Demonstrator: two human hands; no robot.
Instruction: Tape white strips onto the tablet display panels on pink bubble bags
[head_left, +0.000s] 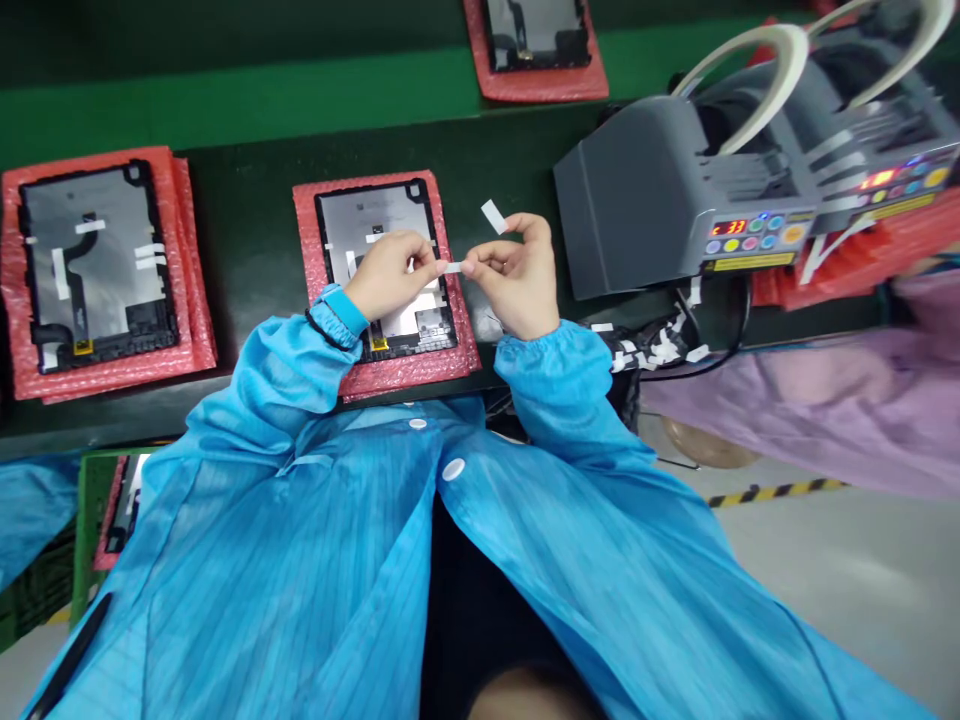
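Observation:
Between my two hands a small white tape strip (453,267) is stretched, pinched at one end by my left hand (395,272) and at the other by my right hand (519,275). A second white strip (493,216) sticks up from a finger of my right hand. Under my left hand lies a tablet screen panel (420,325), back side up, with white tape pieces and a yellow connector on it. Red bubble wrap (307,225) is beneath the panel. My left hand hides part of the panel.
Another panel (112,290) rests on red wrap at left, a third (541,40) at the top. Two grey tape dispensers (637,200) (885,130) stand at right. A cable and tape scraps (660,350) hang by the table edge. A person's purple sleeve (825,400) shows at right.

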